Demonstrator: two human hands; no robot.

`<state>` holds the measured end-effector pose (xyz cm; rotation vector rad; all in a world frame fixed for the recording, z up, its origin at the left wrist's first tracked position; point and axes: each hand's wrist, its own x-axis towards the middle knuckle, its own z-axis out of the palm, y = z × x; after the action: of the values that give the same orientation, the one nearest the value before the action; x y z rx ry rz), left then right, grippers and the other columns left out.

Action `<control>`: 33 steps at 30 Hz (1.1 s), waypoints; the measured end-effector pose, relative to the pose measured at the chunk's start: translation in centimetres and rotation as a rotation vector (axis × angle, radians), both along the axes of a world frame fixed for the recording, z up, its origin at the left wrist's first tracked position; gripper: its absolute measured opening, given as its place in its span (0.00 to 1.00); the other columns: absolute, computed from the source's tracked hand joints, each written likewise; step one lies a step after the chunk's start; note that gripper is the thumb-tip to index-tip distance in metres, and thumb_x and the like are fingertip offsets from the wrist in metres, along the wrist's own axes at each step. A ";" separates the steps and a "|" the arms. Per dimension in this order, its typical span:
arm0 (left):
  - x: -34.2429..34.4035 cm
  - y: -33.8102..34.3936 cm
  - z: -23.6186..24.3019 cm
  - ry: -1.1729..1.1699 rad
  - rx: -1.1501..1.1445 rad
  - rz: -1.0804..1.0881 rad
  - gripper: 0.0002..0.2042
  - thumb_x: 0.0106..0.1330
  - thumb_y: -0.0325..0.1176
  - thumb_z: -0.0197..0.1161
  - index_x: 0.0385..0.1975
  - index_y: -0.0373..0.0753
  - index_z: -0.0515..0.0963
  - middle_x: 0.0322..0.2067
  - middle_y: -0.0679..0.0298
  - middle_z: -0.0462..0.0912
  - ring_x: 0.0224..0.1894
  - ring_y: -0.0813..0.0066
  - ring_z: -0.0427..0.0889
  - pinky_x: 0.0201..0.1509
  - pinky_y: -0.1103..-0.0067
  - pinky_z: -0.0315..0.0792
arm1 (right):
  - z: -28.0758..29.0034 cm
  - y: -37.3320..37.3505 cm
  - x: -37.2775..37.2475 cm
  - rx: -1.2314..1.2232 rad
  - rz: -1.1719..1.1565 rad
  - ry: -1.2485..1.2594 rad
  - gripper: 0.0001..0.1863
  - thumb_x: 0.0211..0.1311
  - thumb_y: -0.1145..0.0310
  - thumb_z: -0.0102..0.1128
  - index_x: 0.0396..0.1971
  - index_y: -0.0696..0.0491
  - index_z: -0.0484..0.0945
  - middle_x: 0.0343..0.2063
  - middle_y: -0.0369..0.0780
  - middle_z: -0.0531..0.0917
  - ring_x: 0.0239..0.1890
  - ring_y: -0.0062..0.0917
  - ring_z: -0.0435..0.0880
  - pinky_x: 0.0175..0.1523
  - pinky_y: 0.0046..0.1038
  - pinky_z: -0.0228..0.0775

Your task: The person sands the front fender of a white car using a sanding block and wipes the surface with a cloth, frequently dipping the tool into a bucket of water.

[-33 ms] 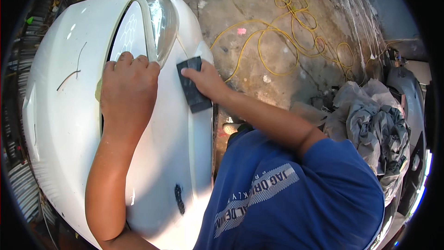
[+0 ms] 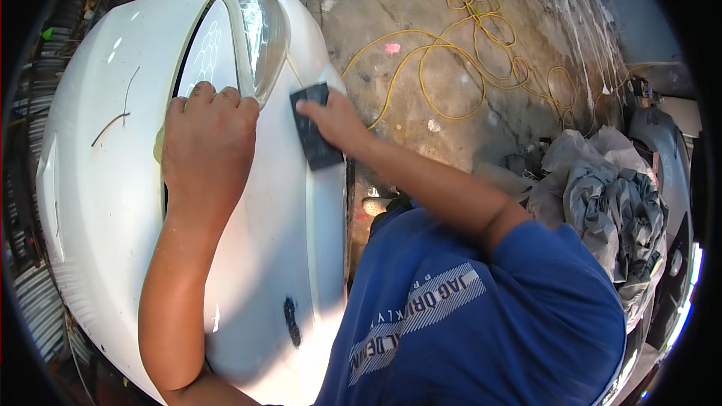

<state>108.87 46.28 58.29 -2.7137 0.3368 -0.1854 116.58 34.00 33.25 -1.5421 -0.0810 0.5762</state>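
A white car's front end [image 2: 98, 203] lies before me, with bare hood and fender panels and a clear headlight [image 2: 263, 37]. My right hand [image 2: 335, 116] grips a dark rectangular sanding block [image 2: 314, 135], thumb on top, and holds it flat against the fender just behind the headlight. The fingers' far side is hidden under the hand and block. My left hand [image 2: 210, 135] is curled over the panel edge beside the dark gap next to the headlight; its fingertips are out of sight. Yellowish masking tape [image 2: 159, 143] shows beside that wrist.
A yellow cord [image 2: 421, 68] lies in loops on the stained concrete floor [image 2: 361, 0]. Crumpled grey plastic sheeting [image 2: 609, 203] is heaped on the right beside another vehicle [image 2: 665, 150]. A black smudge [image 2: 291, 322] and thin dark marks [image 2: 113, 124] are on the white panels.
My right hand and the sanding block have slid a little farther away along the fender, toward the headlight. My left hand stays in place.
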 end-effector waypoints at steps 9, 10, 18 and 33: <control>-0.1 -0.3 0.0 0.002 -0.025 -0.021 0.04 0.60 0.25 0.66 0.25 0.42 0.82 0.28 0.65 0.83 0.42 0.66 0.82 0.46 0.69 0.72 | 0.1 1.1 0.8 0.041 -0.038 0.003 0.27 0.60 0.53 0.68 0.44 0.65 0.82 0.41 0.53 0.88 0.46 0.42 0.88 0.55 0.39 0.77; 0.0 -0.4 0.1 -0.004 -0.026 -0.037 0.03 0.60 0.25 0.66 0.25 0.42 0.82 0.28 0.65 0.83 0.42 0.66 0.82 0.46 0.69 0.72 | 0.0 1.0 3.2 0.107 0.038 0.168 0.28 0.60 0.53 0.68 0.47 0.64 0.81 0.42 0.53 0.88 0.47 0.43 0.88 0.55 0.39 0.77; -0.1 0.0 0.0 -0.015 -0.035 -0.034 0.03 0.59 0.26 0.68 0.25 0.42 0.82 0.28 0.65 0.83 0.41 0.65 0.83 0.45 0.69 0.72 | 3.4 1.0 1.3 0.073 -0.006 -0.004 0.26 0.60 0.55 0.68 0.47 0.64 0.81 0.43 0.54 0.88 0.49 0.40 0.88 0.56 0.38 0.77; 0.0 0.6 -0.7 -0.018 -0.043 -0.030 0.04 0.59 0.26 0.67 0.25 0.43 0.82 0.27 0.66 0.83 0.42 0.66 0.83 0.45 0.69 0.72 | 5.5 0.8 -1.9 0.116 0.009 -0.049 0.26 0.60 0.55 0.69 0.46 0.63 0.79 0.37 0.50 0.88 0.42 0.37 0.89 0.48 0.37 0.79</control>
<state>108.92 46.85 57.54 -2.7486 0.3725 -0.2274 114.66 34.81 38.78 -1.4436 -0.1569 0.5319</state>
